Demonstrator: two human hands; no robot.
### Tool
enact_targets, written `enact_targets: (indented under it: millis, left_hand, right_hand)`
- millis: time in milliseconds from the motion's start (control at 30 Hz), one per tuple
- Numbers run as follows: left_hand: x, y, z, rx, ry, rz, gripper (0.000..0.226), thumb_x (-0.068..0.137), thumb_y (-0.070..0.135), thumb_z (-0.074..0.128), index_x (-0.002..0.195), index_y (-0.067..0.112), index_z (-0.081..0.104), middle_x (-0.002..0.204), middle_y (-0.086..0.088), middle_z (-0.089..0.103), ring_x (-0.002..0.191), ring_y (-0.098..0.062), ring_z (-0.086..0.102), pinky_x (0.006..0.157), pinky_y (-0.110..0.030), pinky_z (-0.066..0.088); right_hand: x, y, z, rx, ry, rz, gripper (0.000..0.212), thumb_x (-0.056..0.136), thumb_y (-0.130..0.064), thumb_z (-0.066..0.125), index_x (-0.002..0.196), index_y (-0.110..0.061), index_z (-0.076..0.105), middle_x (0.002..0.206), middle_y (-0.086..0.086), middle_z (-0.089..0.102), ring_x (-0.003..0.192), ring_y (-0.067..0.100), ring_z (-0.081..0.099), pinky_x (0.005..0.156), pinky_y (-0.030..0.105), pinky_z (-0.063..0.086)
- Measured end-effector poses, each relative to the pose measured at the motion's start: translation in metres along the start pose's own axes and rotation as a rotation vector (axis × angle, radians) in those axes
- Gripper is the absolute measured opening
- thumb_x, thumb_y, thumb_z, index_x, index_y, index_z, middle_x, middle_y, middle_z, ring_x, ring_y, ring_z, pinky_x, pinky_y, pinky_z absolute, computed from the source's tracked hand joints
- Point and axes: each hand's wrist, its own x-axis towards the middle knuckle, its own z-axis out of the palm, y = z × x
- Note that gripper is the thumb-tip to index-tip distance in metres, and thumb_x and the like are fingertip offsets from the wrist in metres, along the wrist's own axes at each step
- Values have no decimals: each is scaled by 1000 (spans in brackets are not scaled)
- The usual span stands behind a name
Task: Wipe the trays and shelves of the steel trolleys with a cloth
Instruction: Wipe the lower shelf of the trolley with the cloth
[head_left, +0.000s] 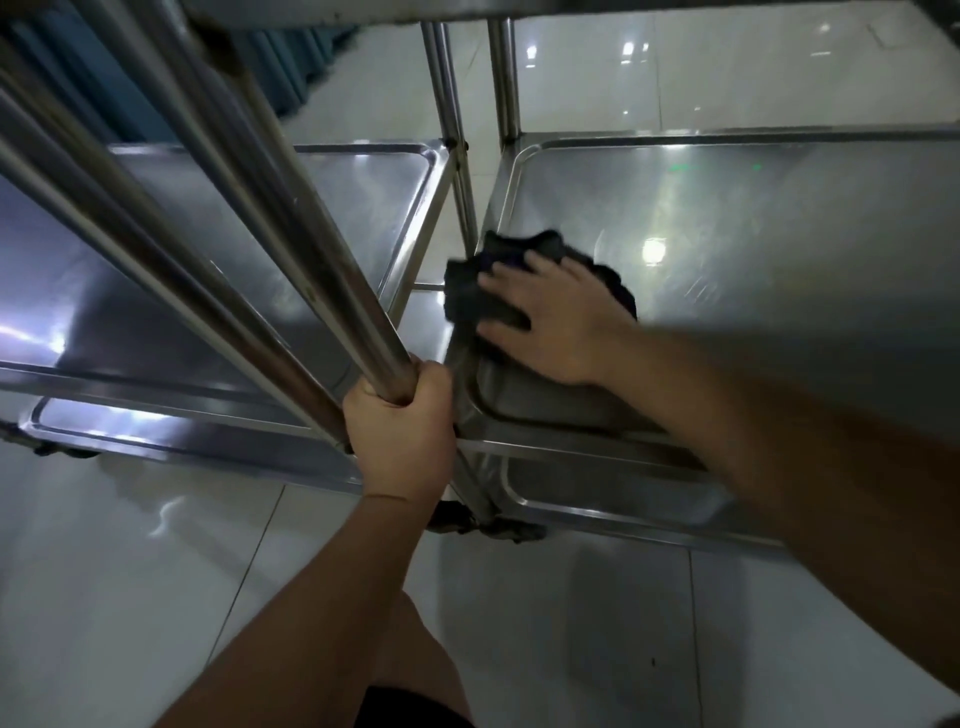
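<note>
here we see our left hand (397, 431) curled tight round a steel upright post (291, 244); beyond it our right hand (550, 317) presses flat, fingers spread, on the dark cloth (470, 293) at the near-left corner of the right trolley's shelf (753, 218).

Trolley tray (779, 218): brushed steel, glossy, faint swirl marks. Upright post (291, 249): polished steel tube. Cloth (483, 291): dark, matt, soft fabric. Floor (156, 545): glossy pale tile.

Right hand (550, 317) flat on dark cloth (483, 296), left hand (397, 426) gripping post (291, 234)
</note>
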Motion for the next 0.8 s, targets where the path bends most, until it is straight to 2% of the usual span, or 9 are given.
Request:
enact_targets:
  millis: [100,167,200,333,400,467,533,633,800]
  left_hand:
    - [-2,4,3,2,11,-5,34,81,11,60,68,-12,38,59,-28,38,55,-27,44,53,-31,42]
    - [-3,5,3,-4,15,-27,32,81,10,59,69,-12,38,59,-23,40,56,-27,44,54,-33,41]
    - [-3,5,3,0,14,-35,32,81,10,59,69,-12,39,59,-25,39,56,-28,44,54,-34,41]
    - [-2,2,2,13,16,-43,34,84,11,59,70,-13,39,60,-29,37,56,-27,43,53,-36,41]
    - [-1,1,3,6,21,-39,33,82,12,60,68,-10,39,58,-25,37,55,-26,43,52,-34,41]
    - [0,-1,3,-16,9,-42,32,80,14,60,66,-5,39,57,-18,39,53,-26,43,50,-33,41]
    - [0,-1,2,-24,1,-37,30,79,14,59,65,-3,38,57,-22,37,53,-25,43,49,-32,41]
    - [0,-1,2,-3,12,-34,32,79,15,59,68,-9,40,60,-30,39,54,-26,44,51,-32,42]
    - [-4,5,6,-14,30,-67,32,80,15,61,72,-13,46,59,-13,50,54,-22,49,49,-27,44]
  right_hand:
    - [-62,3,-3,29,-121,-250,71,95,-79,20,157,-46,37,167,-24,26,158,6,9,127,35,0]
    - [-85,12,-8,72,-179,-298,66,97,-79,20,155,-51,37,165,-32,22,156,-4,1,123,23,-10]
    - [-87,17,-11,67,-185,-278,66,97,-80,18,155,-53,34,165,-33,20,156,-6,0,123,23,-11]
    - [-46,33,-13,-57,-55,-43,75,93,-80,13,160,-48,27,170,-22,18,159,12,9,128,42,5]
    - [-16,36,-12,-28,0,140,72,97,-74,15,162,-44,25,172,-16,17,160,18,9,128,48,5]
    - [4,29,-6,7,26,241,70,100,-69,13,163,-40,23,173,-13,15,161,20,5,128,50,0]
    - [11,11,1,31,23,260,70,101,-65,10,164,-38,22,174,-12,13,161,22,3,127,50,-2]
    - [-9,-26,12,33,25,208,70,101,-62,10,165,-36,20,174,-10,13,161,23,3,127,49,-2]
    - [-62,-56,23,94,-12,104,70,100,-62,12,165,-37,16,174,-12,8,161,18,-3,128,46,-8]
